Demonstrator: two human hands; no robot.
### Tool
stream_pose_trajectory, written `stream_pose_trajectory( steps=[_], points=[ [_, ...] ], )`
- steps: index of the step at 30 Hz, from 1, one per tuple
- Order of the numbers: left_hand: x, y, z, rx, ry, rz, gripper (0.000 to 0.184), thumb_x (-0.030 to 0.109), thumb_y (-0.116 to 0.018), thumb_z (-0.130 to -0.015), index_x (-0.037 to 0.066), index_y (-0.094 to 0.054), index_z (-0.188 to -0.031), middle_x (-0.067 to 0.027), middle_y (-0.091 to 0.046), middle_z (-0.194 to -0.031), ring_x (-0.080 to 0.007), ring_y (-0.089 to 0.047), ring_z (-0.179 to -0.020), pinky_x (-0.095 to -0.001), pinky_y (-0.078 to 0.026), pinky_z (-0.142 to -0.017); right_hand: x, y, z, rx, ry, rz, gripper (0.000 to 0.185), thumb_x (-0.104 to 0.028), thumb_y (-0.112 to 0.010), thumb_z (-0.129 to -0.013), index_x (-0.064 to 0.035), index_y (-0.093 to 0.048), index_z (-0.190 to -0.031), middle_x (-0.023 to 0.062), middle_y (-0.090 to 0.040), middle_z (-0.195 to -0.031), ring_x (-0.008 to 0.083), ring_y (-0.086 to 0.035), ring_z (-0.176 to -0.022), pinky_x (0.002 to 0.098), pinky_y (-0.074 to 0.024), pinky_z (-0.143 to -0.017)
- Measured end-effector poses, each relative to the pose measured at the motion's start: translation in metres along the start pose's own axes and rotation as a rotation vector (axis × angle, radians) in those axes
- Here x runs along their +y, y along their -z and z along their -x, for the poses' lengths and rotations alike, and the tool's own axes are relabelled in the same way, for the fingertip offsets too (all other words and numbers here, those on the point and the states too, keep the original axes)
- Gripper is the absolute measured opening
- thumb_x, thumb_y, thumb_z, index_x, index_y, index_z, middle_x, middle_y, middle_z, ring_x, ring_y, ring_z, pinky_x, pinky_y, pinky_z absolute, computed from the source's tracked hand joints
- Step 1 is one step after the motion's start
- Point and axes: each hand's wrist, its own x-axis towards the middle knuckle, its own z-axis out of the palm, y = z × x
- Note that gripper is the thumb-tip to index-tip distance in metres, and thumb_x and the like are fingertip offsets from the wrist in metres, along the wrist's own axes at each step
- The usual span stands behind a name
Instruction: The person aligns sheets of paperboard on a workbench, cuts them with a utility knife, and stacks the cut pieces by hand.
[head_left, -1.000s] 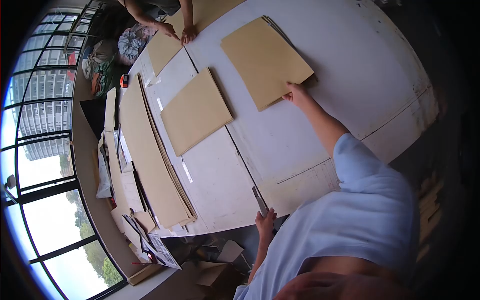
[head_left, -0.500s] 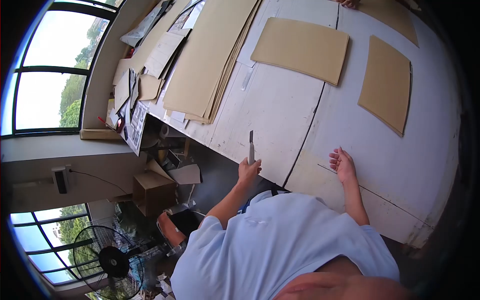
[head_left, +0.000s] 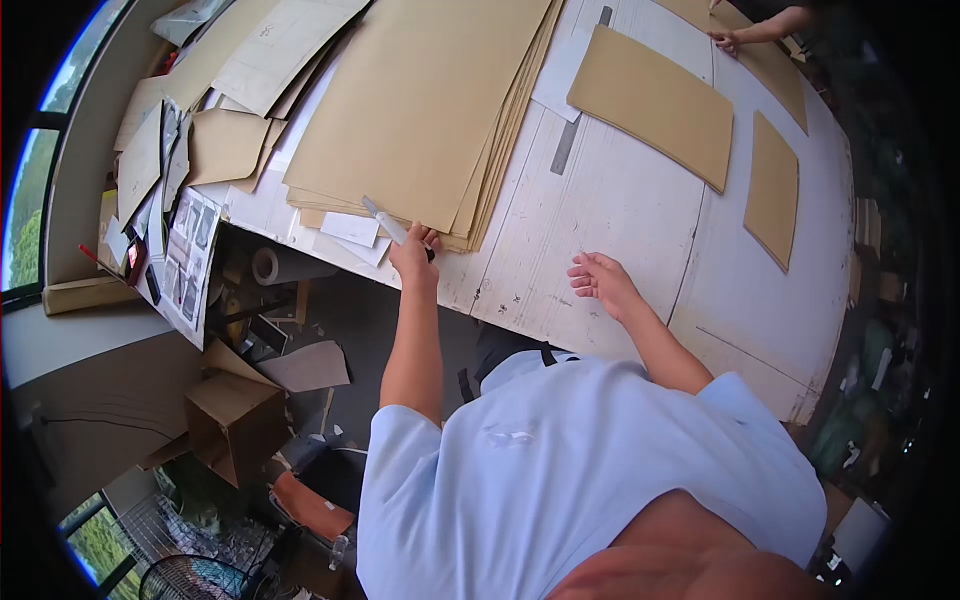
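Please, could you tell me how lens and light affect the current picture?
Head view: wide-angle distortion bends the table, and the corners go black; head view: the window has a bright blue outer edge, while the floor looks darker; head view: the left hand and knife appear fairly sharp.

The large sheets (head_left: 410, 110) are a plain, warm tan, and the rectangular stack (head_left: 650, 105) and the narrower stack (head_left: 772, 190) share that shade. The utility knife (head_left: 386, 220) is pale grey (its butt end looks black). The white table (head_left: 540, 240) shows brownish scuffs and thin dark lines. The T-shirt (head_left: 600, 460) is light blue with a small whitish patch. A printed sheet (head_left: 190, 265) carries grey and black blocks on white; the cardboard box (head_left: 235, 425) is brown, the floor (head_left: 365, 340) dark grey.
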Motion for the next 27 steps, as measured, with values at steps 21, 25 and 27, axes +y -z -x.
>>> stream_pose_trajectory(
  steps=[21, 25, 27],
  points=[
    [0.011, -0.028, 0.005, -0.022, 0.159, -0.101, 0.011, 0.002, -0.06, -0.087, 0.002, -0.055, -0.096, -0.0049, -0.061, -0.075, -0.0137, -0.06, -0.057, -0.0255, -0.047, -0.048, -0.071, -0.162, -0.154, 0.06, -0.086, 0.027, 0.041, -0.041, -0.06, -0.093, -0.0057, -0.056, -0.113, 0.0101, -0.061, -0.104, 0.0208, -0.058, -0.094, 0.0373, -0.0487, -0.085],
    [0.007, -0.022, -0.003, -0.02, 0.215, -0.166, 0.01, 0.004, -0.059, -0.09, 0.004, -0.056, -0.1, -0.0065, -0.063, -0.079, -0.0174, -0.063, -0.063, -0.0286, -0.05, -0.051, -0.064, -0.163, -0.139, 0.012, -0.001, -0.025, 0.035, -0.036, -0.06, -0.094, -0.0067, -0.059, -0.114, 0.0031, -0.059, -0.099, 0.0149, -0.055, -0.089, 0.0323, -0.0478, -0.08],
    [0.008, -0.021, -0.007, -0.027, 0.218, -0.191, 0.01, 0.005, -0.059, -0.09, 0.005, -0.056, -0.1, -0.0063, -0.063, -0.079, -0.0179, -0.063, -0.064, -0.0289, -0.05, -0.051, -0.071, -0.168, -0.13, 0.027, 0.015, -0.028, 0.035, -0.033, -0.059, -0.094, -0.0067, -0.06, -0.118, -0.0001, -0.059, -0.1, 0.0128, -0.053, -0.09, 0.0297, -0.046, -0.079]
  ],
)
